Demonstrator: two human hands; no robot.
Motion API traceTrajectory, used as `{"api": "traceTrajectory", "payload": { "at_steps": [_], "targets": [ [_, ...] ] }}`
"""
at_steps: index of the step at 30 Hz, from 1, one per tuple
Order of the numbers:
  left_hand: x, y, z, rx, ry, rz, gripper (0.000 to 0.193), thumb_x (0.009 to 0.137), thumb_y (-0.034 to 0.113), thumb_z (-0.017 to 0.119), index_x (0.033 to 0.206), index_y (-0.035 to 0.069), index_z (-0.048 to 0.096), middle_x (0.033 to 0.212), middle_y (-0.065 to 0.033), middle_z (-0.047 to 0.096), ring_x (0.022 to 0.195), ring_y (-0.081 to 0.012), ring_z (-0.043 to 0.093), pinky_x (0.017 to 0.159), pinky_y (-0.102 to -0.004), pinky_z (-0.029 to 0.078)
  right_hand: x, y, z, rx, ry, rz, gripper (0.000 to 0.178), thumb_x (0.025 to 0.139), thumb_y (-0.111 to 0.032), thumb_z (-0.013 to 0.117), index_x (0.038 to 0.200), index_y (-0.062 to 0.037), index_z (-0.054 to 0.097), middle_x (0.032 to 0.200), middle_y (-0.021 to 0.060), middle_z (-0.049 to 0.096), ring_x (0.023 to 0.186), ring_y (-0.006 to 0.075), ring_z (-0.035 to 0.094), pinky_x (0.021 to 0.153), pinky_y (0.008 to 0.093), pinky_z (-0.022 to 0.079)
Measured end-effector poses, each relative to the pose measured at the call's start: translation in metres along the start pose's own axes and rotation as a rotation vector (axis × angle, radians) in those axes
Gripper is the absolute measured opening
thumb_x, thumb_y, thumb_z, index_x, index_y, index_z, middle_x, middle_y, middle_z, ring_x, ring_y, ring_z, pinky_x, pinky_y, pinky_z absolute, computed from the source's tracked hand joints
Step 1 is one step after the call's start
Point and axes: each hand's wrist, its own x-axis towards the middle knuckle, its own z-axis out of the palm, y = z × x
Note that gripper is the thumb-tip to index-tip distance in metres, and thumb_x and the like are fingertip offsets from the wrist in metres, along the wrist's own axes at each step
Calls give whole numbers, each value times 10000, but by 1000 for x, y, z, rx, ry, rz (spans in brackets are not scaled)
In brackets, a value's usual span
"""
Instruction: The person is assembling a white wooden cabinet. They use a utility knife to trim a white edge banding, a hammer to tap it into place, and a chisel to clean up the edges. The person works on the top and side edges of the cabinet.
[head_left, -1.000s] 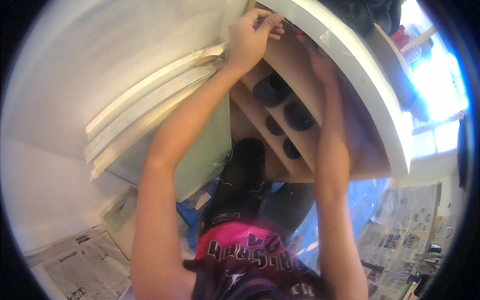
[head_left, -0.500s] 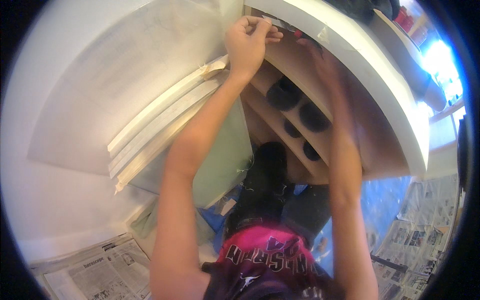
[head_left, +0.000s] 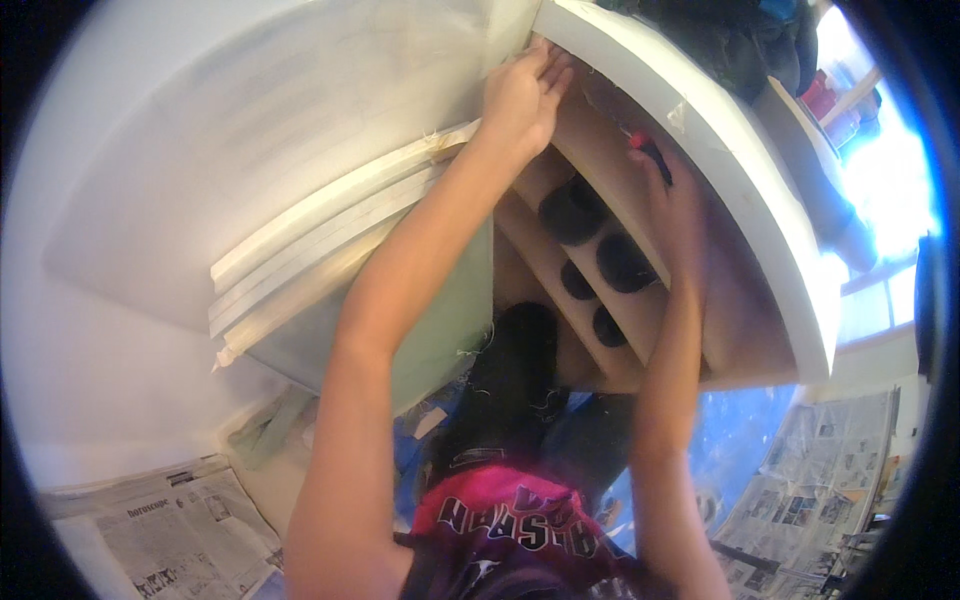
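Left hand (head_left: pixel 520 95) is up against the underside edge of the white shelf board (head_left: pixel 720 150), fingers curled onto it. Right hand (head_left: pixel 675 200), lower along that board, grips a small red and black tool (head_left: pixel 648 152). 4 dark round holes (head_left: pixel 590 250) sit just below.

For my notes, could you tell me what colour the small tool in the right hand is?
Red and black, in the head view: tool, right hand.
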Motion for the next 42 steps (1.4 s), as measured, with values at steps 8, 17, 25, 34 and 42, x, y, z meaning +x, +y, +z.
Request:
{"api": "traceTrajectory", "payload": {
  "at_steps": [8, 17, 25, 34, 42],
  "targets": [
    [7, -21, 29, -348, 262, -109, 304, 1011, 233, 572, 1279, 98, 529, 1174, -29, 571, 1130, -200, 537, 983, -375, 436, -68, 7, -23, -241, 101, -77, 404, 944, -310, 647, 1251, -48, 640, 1194, 245, 641, 1098, 414, 614, 974, 441, 460],
    [19, -37, 28, -551, 190, -65, 237, 1006, 233, 584, 1210, 114, 572, 1080, 2, 590, 972, -142, 544, 879, -320, 452, -96, -9, -58, -55, 99, -80, 348, 956, -176, 626, 1270, -27, 610, 1155, 211, 657, 1073, 351, 646, 921, 394, 483],
    [18, -31, 14, -530, 168, -123, 189, 986, 166, 611, 1166, 119, 583, 1036, 22, 598, 953, -134, 558, 846, -292, 471, -55, -31, -39, -124, -37, -148, 348, 985, -174, 584, 1297, -21, 572, 1158, 238, 646, 1043, 412, 635, 904, 428, 479],
    [14, -47, 6, -531, 16, -179, 153, 974, 157, 623, 1118, 119, 585, 1009, 1, 611, 955, -153, 582, 860, -303, 502, -56, -37, -38, -187, -11, -123, 352, 970, -180, 605, 1278, -10, 580, 1152, 253, 654, 1085, 404, 635, 911, 419, 484],
    [-38, -35, 10, -305, 49, -278, 192, 1008, 256, 568, 1067, 73, 575, 956, -71, 599, 906, -213, 585, 876, -347, 524, -189, -34, -91, 508, -125, 390, 326, 998, -204, 552, 1238, 16, 577, 896, 93, 637, 852, 186, 647, 801, 339, 508]
  ]
}}
